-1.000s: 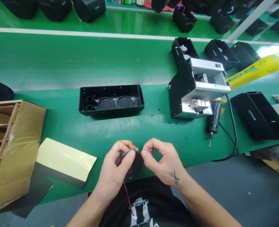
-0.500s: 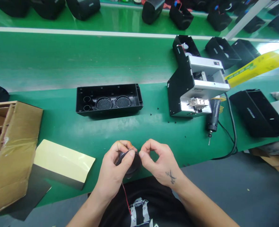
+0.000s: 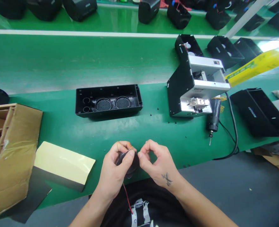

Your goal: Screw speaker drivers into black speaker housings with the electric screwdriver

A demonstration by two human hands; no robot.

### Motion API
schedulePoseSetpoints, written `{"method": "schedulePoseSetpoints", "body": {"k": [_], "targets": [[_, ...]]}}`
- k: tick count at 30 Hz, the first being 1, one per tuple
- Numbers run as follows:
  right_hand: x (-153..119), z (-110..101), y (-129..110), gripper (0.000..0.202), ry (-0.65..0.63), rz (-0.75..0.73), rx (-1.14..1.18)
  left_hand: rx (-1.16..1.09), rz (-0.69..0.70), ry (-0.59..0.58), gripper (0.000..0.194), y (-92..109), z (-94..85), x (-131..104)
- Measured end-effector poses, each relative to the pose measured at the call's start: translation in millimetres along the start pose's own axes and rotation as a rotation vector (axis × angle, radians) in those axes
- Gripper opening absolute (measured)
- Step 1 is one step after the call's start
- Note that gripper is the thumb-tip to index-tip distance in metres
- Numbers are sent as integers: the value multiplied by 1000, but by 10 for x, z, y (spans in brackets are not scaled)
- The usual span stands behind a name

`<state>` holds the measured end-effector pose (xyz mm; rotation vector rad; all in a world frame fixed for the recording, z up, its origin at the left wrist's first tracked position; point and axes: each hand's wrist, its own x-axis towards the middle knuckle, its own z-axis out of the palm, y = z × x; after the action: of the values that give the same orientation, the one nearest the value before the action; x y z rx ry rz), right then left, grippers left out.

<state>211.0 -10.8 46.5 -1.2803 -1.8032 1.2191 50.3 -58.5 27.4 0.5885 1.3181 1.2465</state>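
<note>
Close to my body, my left hand (image 3: 117,165) is closed around a dark round part, apparently a speaker driver (image 3: 133,165), with a thin red wire (image 3: 127,197) hanging below it. My right hand (image 3: 157,162) pinches at the driver's right edge, thumb against forefinger; whatever lies between those fingertips is too small or hidden to make out. Ahead of both hands, an open black speaker housing (image 3: 99,113) rests on the green bench, with two round mesh grilles and two round holes inside.
Several small black screws (image 3: 158,108) lie beside a silver-and-black machine (image 3: 179,91). An electric screwdriver (image 3: 213,118) and its cable are to the right. A cardboard box (image 3: 23,151) and yellow-backed sheet (image 3: 63,162) occupy the left. Black housings (image 3: 259,112) stand right and behind.
My right hand has shifted very slightly left at the driver's edge. The view has moved a little; the grip of both hands looks the same.
</note>
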Motion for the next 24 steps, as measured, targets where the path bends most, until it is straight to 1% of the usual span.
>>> {"method": "schedulePoseSetpoints", "body": {"k": [7,12,15,18,20,22,24], "targets": [[5,79,29,18,76,-87,-67,18,6,19,38,-31,-32,1],[0,130,47,20,67,-52,-41,19,-5,25,39,-60,-51,5],[-1,120,88,20,19,30,17,12,-14,27,40,-70,-62,0],[16,77,135,23,-60,122,130,-5,-22,23,42,-59,-68,-10],[42,49,142,25,-112,158,209,-20,-24,9,43,-39,-66,-16],[77,32,116,25,-160,155,260,-39,-20,-7,43,-10,-61,-22],[123,18,67,23,-214,112,276,-63,-14,-24,42,31,-64,-27]]}}
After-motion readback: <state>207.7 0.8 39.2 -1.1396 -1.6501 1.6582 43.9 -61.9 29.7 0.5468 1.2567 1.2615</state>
